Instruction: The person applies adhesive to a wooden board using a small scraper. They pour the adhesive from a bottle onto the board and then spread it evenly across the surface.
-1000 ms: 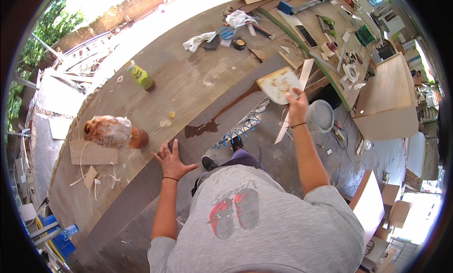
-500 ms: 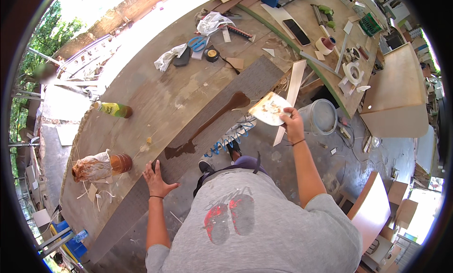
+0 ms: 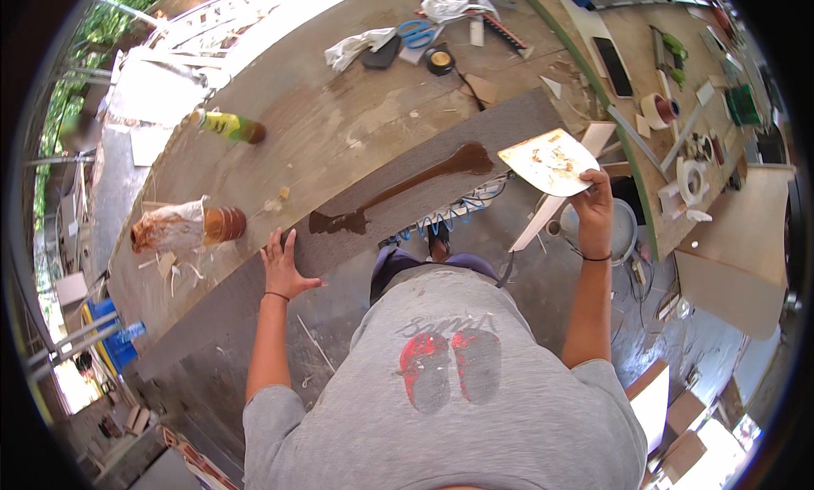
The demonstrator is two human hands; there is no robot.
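A long dark grey-brown board (image 3: pixel 441 138) lies slantwise along the table's near edge. On it is a streak of brown glue-like liquid (image 3: pixel 415 183), wider at both ends. My left hand (image 3: pixel 287 268) rests on the board left of the streak, fingers spread, holding nothing. Between thumb and fingers, my right hand (image 3: pixel 593 203) grips a thin, whitish flat spreader (image 3: pixel 551 161) smeared with brown. The spreader is held near the board's right end; whether it touches the board I cannot tell. A brown-stained bottle (image 3: pixel 225 225) wrapped in soiled plastic lies left of my left hand.
A drink bottle (image 3: pixel 227 125) lies on the table. Toward the back are blue scissors (image 3: pixel 415 34), a tape measure (image 3: pixel 439 60) and a white cloth (image 3: pixel 358 47). A green-edged table (image 3: pixel 615 121) at the right holds a phone (image 3: pixel 612 68). A bucket (image 3: pixel 623 231) stands behind my right hand.
The view has shifted, so the table items sit further right. My right hand has moved slightly up and right with the spreader. My left hand stays on the board.
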